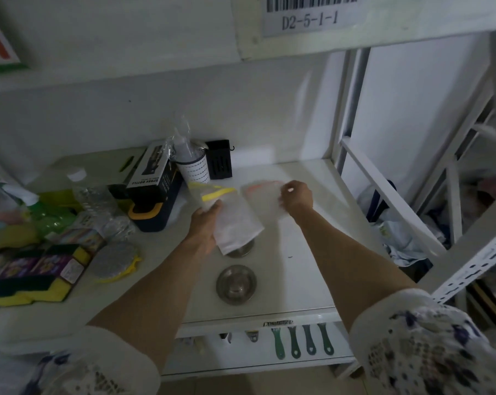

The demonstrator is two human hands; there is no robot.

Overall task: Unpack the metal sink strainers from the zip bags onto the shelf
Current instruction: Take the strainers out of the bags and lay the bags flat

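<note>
L hand (205,220) grips yellow-zip bag (232,215) above shelf (306,252). R hand (296,198) pinches second zip bag (262,196), blurred. One strainer (236,284) sits unpacked on shelf nr front edge; another strainer (241,249) partly hidden under L bag.

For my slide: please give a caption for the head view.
Left hand holds a yellow-zip bag, right hand another bag; two strainers on shelf.
</note>
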